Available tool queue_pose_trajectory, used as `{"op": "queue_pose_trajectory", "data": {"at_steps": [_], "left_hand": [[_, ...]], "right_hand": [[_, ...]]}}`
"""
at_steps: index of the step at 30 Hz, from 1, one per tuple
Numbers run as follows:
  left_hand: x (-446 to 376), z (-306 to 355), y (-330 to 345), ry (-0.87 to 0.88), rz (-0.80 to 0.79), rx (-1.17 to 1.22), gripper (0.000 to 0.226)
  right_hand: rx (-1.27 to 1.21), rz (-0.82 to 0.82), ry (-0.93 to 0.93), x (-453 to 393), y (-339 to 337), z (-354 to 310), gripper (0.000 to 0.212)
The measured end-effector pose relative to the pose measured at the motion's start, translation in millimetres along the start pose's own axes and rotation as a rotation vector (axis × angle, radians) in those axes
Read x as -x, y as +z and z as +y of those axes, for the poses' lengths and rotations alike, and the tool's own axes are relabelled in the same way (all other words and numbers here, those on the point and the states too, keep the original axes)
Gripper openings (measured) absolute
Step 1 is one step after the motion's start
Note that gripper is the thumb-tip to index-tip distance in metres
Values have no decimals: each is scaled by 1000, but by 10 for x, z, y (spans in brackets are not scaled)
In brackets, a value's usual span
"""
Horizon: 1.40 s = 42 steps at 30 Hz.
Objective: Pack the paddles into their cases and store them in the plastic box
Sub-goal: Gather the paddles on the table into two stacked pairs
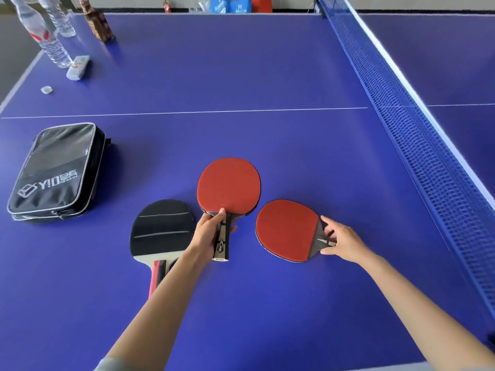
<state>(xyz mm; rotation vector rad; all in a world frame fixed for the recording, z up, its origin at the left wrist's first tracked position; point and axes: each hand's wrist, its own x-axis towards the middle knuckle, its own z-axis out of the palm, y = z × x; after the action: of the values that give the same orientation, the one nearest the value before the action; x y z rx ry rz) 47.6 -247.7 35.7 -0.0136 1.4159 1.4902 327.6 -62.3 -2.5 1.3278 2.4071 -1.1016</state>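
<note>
Three paddles lie near the front of the blue table tennis table (241, 62). My left hand (210, 231) grips the handle of the middle red paddle (229, 183), its blade pointing away from me. My right hand (340, 241) pinches the short handle of a second red paddle (286, 228), which lies flat to the right. A black-faced paddle (162, 226) with a red and black handle lies flat to the left, partly under my left forearm. A black zipped case (56, 170), seemingly two stacked, sits at the left. No plastic box is in view.
The blue net (417, 135) runs along the right side. At the far left corner stand two clear water bottles (45, 36), a brown patterned object (99, 22), a small wrapped packet (77, 67) and a bottle cap (46, 89). Bags sit beyond the far edge.
</note>
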Motion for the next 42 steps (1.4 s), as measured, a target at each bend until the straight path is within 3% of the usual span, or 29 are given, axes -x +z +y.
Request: {"op": "queue_pose_trajectory", "data": {"at_steps": [4, 10, 16, 20, 22, 24, 26, 27, 30, 35, 40, 42], "left_hand": [[109, -62, -191, -88, 63, -34, 17], [252, -175, -406, -115, 97, -50, 27], [292, -246, -464, -137, 75, -68, 22], [307, -308, -440, -160, 56, -59, 21], [330, -361, -417, -172, 47, -66, 18], [371, -440, -388, -166, 39, -71, 12], [425, -539, -345, -155, 15, -84, 10], [448, -590, -316, -147, -2, -95, 12], [478, -700, -230, -150, -35, -96, 23], [453, -733, -209, -130, -63, -147, 31], [466, -795, -262, -27, 271, -421, 27], [463, -825, -273, 24, 312, -506, 29]], "right_hand": [[-99, 21, 79, 266, 501, -406, 84], [-241, 162, 239, 481, 1163, -1043, 123], [-284, 325, 396, 606, 1598, -1592, 123], [-265, 280, 420, 600, 1630, -1680, 123], [-199, 293, 402, 571, 1524, -1597, 115], [-113, 418, 326, 502, 1362, -1518, 85], [-321, 452, 252, 407, 1167, -1499, 52], [-498, 396, 243, 357, 1088, -1516, 46], [-818, 279, 293, 240, 986, -1529, 53], [-816, 317, 284, 194, 1043, -1433, 46], [-794, 407, 232, 273, 1141, -1403, 40], [-765, 433, 202, 298, 1170, -1396, 39]]}}
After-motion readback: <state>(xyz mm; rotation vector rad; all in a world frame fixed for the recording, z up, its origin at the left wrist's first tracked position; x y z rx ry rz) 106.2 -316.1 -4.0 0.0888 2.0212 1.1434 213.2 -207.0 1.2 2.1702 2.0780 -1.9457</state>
